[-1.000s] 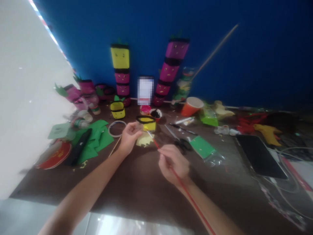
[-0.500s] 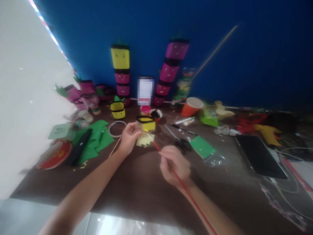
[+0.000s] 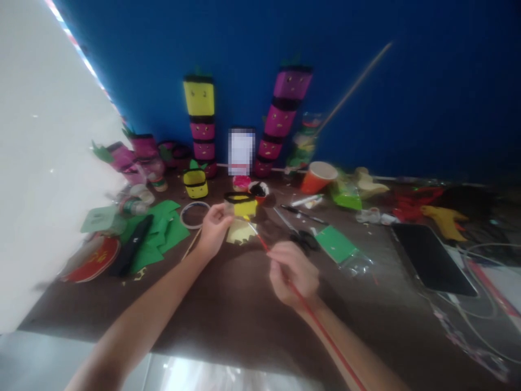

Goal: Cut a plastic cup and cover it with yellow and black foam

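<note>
My left hand (image 3: 215, 228) is closed on the left side of a small yellow container (image 3: 245, 207) with a black rim. In my right hand (image 3: 293, 274) is a long red paintbrush (image 3: 260, 239), its handle running back along my forearm. The brush's yellow tip meets the lower front of the container, or lies very close to it. Beneath them lies a pale yellow piece of paper (image 3: 240, 232) with a jagged edge. Just behind stand a cup of dark paint (image 3: 259, 189) and a tub of pink paint (image 3: 241, 182).
Scissors (image 3: 303, 238) and a green pad (image 3: 336, 244) lie right of my right hand. A tape roll (image 3: 195, 215) and green sheets (image 3: 160, 233) are at left. Further right are a tablet (image 3: 433, 259) and a yellow glue gun (image 3: 445, 220). Decorated purple stacks (image 3: 280, 117) stand against the blue wall.
My right hand and the paintbrush have shifted slightly right, and the brush tip sits a little lower on the container. My left hand keeps its hold.
</note>
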The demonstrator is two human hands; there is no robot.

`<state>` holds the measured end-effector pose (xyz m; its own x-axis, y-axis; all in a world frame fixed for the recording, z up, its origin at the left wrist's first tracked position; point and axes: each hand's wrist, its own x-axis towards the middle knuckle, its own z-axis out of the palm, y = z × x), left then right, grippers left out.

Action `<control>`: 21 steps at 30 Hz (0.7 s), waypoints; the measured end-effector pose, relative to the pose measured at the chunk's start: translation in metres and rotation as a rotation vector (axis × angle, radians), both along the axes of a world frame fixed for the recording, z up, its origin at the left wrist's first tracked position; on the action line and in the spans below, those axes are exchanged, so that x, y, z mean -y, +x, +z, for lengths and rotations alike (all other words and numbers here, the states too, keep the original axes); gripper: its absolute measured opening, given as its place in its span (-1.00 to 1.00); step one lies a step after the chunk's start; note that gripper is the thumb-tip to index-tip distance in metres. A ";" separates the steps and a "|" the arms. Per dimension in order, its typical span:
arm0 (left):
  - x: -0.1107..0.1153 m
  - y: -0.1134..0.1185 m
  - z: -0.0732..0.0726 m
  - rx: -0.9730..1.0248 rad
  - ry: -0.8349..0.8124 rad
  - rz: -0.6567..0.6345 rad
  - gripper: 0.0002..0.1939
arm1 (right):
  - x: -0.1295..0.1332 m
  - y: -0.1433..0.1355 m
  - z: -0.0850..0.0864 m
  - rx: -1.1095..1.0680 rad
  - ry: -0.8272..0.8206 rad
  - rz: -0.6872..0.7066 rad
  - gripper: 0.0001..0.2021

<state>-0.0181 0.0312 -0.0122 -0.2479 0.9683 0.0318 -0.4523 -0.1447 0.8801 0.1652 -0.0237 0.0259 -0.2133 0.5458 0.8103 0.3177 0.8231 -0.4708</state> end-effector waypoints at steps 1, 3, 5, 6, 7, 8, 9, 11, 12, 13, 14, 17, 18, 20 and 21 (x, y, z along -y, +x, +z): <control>0.000 0.000 0.000 0.001 -0.001 0.002 -0.55 | 0.000 0.000 0.000 -0.002 0.002 -0.007 -0.71; 0.000 0.000 0.001 0.004 -0.005 0.001 -0.55 | -0.001 0.000 0.001 -0.001 0.007 -0.017 -0.70; 0.000 0.000 0.001 0.016 -0.003 -0.002 -0.55 | -0.001 0.000 0.002 0.003 0.012 -0.015 -0.70; 0.000 0.000 0.002 0.020 -0.001 -0.002 -0.57 | -0.001 0.000 0.002 0.005 0.014 -0.012 -0.71; 0.000 0.000 0.002 0.021 -0.002 -0.001 -0.58 | -0.001 0.000 0.003 0.008 0.015 -0.010 -0.71; 0.000 0.000 0.002 0.020 -0.003 0.001 -0.59 | -0.001 0.000 0.003 0.010 0.013 -0.014 -0.71; 0.000 0.000 0.002 0.017 -0.006 0.002 -0.60 | -0.001 0.001 0.003 0.012 0.010 -0.021 -0.70; 0.000 0.000 0.002 0.014 -0.008 0.004 -0.61 | -0.001 0.001 0.004 0.015 0.007 -0.027 -0.69; 0.000 0.000 0.002 0.016 -0.009 0.004 -0.61 | -0.001 0.001 0.004 0.014 0.008 -0.024 -0.70; 0.000 0.000 0.002 0.019 -0.010 0.004 -0.61 | -0.001 0.001 0.004 0.012 0.010 -0.017 -0.70; 0.000 0.000 0.002 0.022 -0.011 0.003 -0.61 | -0.001 0.001 0.004 0.007 0.011 -0.010 -0.70; 0.000 0.000 0.003 0.028 -0.016 0.000 -0.62 | -0.001 0.002 0.002 -0.017 -0.003 -0.013 -0.69; 0.001 0.000 0.003 0.031 -0.017 0.001 -0.62 | -0.001 0.002 0.002 -0.024 -0.008 -0.016 -0.69; 0.001 0.001 0.004 0.041 -0.019 0.005 -0.62 | -0.001 0.003 0.001 -0.024 -0.011 -0.020 -0.70; 0.001 0.001 0.005 0.045 -0.020 0.007 -0.62 | -0.001 0.003 0.001 -0.020 -0.009 -0.024 -0.71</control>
<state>-0.0168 0.0302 -0.0076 -0.2558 0.9667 0.0008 -0.4904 -0.1305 0.8617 0.1679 -0.0227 0.0269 -0.1836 0.5580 0.8093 0.3280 0.8108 -0.4847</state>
